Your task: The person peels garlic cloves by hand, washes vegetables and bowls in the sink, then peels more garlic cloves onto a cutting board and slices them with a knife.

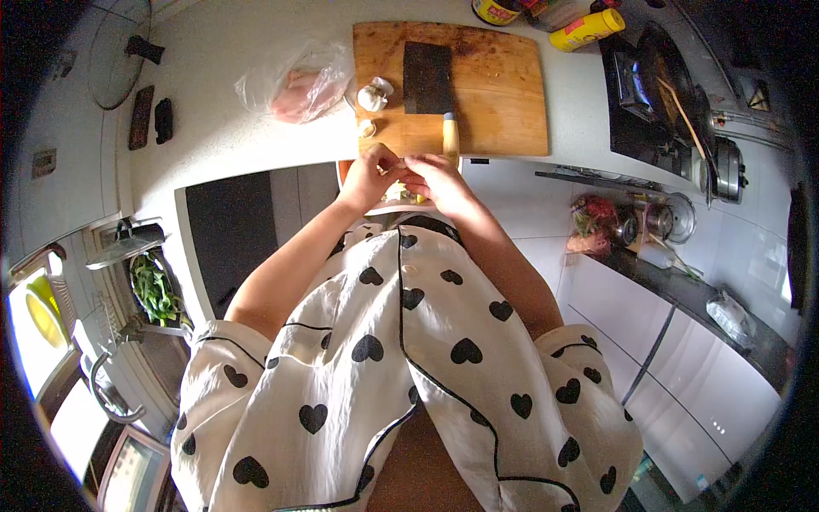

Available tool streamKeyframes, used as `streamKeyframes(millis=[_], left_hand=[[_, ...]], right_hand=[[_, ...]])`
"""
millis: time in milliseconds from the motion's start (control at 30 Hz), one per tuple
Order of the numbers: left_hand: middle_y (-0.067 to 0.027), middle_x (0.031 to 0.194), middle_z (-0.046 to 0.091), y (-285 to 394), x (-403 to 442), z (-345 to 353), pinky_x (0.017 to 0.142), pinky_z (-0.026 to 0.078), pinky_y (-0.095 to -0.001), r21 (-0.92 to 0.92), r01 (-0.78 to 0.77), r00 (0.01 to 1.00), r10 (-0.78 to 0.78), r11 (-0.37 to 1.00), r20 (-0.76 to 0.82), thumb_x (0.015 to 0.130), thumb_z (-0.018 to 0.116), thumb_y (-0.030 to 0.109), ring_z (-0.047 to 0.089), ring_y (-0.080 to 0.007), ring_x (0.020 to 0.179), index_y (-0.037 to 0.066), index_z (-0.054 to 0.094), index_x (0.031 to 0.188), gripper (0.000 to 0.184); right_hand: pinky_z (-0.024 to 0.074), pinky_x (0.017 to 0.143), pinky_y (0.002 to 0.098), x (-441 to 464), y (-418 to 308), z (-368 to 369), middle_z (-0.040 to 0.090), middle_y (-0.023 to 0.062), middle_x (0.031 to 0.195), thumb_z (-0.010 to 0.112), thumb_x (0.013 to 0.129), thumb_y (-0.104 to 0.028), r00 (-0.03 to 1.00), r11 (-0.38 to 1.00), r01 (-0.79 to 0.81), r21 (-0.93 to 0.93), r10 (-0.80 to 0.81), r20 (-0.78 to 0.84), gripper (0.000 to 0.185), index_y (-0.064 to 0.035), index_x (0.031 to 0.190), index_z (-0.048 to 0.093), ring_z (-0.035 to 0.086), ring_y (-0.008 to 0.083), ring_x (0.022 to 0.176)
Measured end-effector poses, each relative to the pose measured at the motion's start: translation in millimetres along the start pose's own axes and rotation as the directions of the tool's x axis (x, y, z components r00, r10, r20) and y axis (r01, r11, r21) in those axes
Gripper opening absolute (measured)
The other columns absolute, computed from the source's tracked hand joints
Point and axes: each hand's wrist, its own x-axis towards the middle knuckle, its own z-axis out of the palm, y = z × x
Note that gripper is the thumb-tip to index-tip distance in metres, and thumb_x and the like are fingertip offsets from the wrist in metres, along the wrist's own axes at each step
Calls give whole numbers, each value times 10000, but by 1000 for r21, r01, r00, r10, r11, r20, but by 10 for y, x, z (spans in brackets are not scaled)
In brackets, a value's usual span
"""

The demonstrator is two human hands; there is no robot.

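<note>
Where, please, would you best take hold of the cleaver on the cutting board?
Probably by the handle, with the right hand coming from the person's side: the cleaver lies flat, its handle pointing towards the person and its wide blade away.

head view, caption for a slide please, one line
Left hand and right hand close together beside a cutting board bearing a cleaver and garlic bulb.

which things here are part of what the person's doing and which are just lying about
Probably in the job:
garlic bulb
small pale piece
cutting board
cleaver
orange-rimmed container below left hand and right hand

Apparently lying about:
bagged pink food
yellow bottle
leafy greens
wok
</note>
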Motion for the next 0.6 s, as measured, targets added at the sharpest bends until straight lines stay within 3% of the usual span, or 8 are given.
streamKeyframes(millis=[200, 333, 433, 600], left_hand=[[-93, 799, 618, 69, -11, -13, 671, 475, -270, -150, -19, 1000, 17, 989, -16, 798, 633, 146, 597, -165, 733, -5, 589, 875, 175], [-97, 800, 620, 88, -10, 0, 650, 478, -270, -142, -60, 994, 47, 988, -95, 798, 629, 136, 599, -168, 705, -11, 598, 857, 162], [-106, 786, 619, 109, -4, -10, 639, 476, -274, -83, -77, 992, 68, 994, -108, 798, 627, 148, 600, -168, 694, -16, 603, 846, 173], [-118, 765, 615, 150, 3, -18, 629, 472, -282, -37, -68, 992, 64, 997, -108, 805, 613, 170, 601, -164, 682, -12, 615, 839, 185]], right_hand=[[460, 609, 200, 56, 63, -29, 630, 42, 809, 569, 823, -114, 985, 975, 173, -138, -175, -2, 173, -9, 956, 604, 581, 94, 701], [465, 632, 214, 121, 120, -45, 634, 52, 810, 585, 781, -53, 960, 941, 276, -194, -279, 10, 210, 17, 978, 606, 584, 110, 711], [476, 660, 246, 104, 116, -9, 642, 69, 817, 596, 752, -34, 908, 869, 386, -311, -417, -40, 202, 16, 946, 619, 595, 135, 723], [483, 691, 286, 116, 124, -7, 644, 129, 832, 589, 735, -24, 821, 678, 477, -559, -571, 7, 213, 19, 942, 615, 618, 182, 750]])
